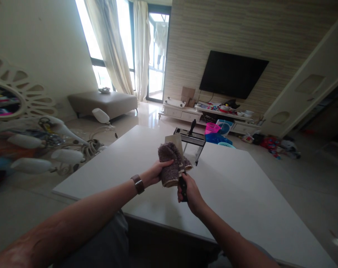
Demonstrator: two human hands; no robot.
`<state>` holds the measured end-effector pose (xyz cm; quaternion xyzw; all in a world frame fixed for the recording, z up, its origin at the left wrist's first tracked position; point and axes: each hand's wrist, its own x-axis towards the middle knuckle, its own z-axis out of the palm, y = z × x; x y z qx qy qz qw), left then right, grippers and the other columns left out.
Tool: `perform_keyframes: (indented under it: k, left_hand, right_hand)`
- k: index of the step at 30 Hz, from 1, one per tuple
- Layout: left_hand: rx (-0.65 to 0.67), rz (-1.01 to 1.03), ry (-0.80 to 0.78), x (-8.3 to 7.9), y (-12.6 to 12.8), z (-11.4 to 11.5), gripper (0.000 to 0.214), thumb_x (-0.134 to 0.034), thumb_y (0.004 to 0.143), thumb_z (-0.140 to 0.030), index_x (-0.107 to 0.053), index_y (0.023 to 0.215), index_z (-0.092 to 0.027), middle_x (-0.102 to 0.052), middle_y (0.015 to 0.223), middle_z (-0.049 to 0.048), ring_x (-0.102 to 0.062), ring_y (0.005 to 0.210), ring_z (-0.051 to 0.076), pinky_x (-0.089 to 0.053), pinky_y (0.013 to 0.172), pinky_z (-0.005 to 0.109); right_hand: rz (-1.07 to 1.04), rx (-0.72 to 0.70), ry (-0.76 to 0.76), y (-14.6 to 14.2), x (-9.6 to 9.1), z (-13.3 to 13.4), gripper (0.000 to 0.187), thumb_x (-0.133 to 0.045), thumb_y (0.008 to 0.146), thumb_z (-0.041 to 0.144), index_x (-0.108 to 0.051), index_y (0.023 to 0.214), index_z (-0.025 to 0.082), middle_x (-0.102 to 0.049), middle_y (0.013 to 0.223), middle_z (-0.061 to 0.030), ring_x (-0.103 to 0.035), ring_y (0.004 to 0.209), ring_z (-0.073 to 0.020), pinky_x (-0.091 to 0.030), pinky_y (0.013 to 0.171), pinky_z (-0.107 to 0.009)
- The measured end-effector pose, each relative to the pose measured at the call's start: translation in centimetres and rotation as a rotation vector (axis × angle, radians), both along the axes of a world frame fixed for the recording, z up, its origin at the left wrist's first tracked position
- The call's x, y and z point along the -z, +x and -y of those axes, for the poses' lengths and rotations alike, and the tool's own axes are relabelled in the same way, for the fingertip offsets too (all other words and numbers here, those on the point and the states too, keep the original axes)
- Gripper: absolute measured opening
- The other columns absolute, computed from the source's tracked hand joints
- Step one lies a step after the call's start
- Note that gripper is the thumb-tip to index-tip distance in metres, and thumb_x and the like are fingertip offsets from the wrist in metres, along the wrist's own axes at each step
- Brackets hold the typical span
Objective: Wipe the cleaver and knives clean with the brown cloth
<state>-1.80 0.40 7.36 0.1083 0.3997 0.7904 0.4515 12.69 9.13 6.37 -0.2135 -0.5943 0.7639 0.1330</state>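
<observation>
Knife (174, 140) stands blade-up, long axis away from me, my right hand (191, 193) clamped on its handle below, left hand (155, 173) pinching the cloth (170, 167) round the blade.

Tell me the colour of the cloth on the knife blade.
Mottled grey-brown; the cloth over the knife shows best in the head view.

The cloth (171, 167) is a mottled grey-brown. The knife (175, 141) has a pale grey blade and a black handle. The table (241, 186) is plain white, the watch strap (137, 184) brown. Behind, the television (233, 74) is black, the basket (212, 127) bright pink, the tub (217, 139) blue, the wall (191, 44) finely striped beige, and the curtains (113, 48) cream.
</observation>
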Motion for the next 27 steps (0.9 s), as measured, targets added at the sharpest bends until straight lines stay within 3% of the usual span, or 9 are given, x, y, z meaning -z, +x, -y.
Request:
perform_keyframes:
  k: [5,13,19,27]
  left_hand:
    - [0.07,-0.003,0.004,-0.4,0.1,0.5,0.038,-0.084,0.071,-0.012,-0.07,0.107,-0.01,-0.074,0.114,0.0183,-0.075,0.094,0.027,-0.062,0.088,0.038]
    - [-0.043,-0.144,-0.004,-0.9,-0.7,0.5,0.042,-0.086,0.065,-0.008,-0.071,0.105,-0.01,-0.077,0.105,0.0164,-0.076,0.089,0.028,-0.062,0.087,0.04]
    - [-0.168,-0.113,0.016,-1.5,-4.2,1.3,0.038,-0.081,0.069,-0.008,-0.071,0.105,-0.008,-0.077,0.103,0.0175,-0.076,0.085,0.029,-0.065,0.08,0.042]
    - [-0.361,-0.098,0.073,-2.9,-8.8,4.1,0.033,-0.074,0.074,-0.01,-0.069,0.106,-0.007,-0.077,0.096,0.0153,-0.076,0.079,0.026,-0.066,0.076,0.041]
  right_hand:
    - [0.032,-0.009,0.014,0.2,-0.1,0.0,0.043,-0.052,0.085,0.065,-0.044,0.082,0.023,-0.052,0.051,0.0082,-0.045,0.032,-0.0103,-0.041,0.031,-0.023]
    - [0.001,-0.045,0.029,0.0,-0.3,-0.6,0.043,-0.052,0.084,0.066,-0.046,0.083,0.023,-0.053,0.051,0.0079,-0.046,0.032,-0.0107,-0.041,0.032,-0.023]
    - [0.037,-0.062,0.09,0.3,-1.1,-1.5,0.043,-0.048,0.086,0.062,-0.054,0.084,0.02,-0.048,0.047,0.0079,-0.04,0.03,-0.009,-0.033,0.03,-0.02]
    - [0.08,-0.177,0.181,1.1,-2.1,-1.7,0.039,-0.047,0.088,0.057,-0.053,0.082,0.02,-0.044,0.044,0.0096,-0.036,0.028,-0.0083,-0.031,0.027,-0.019]
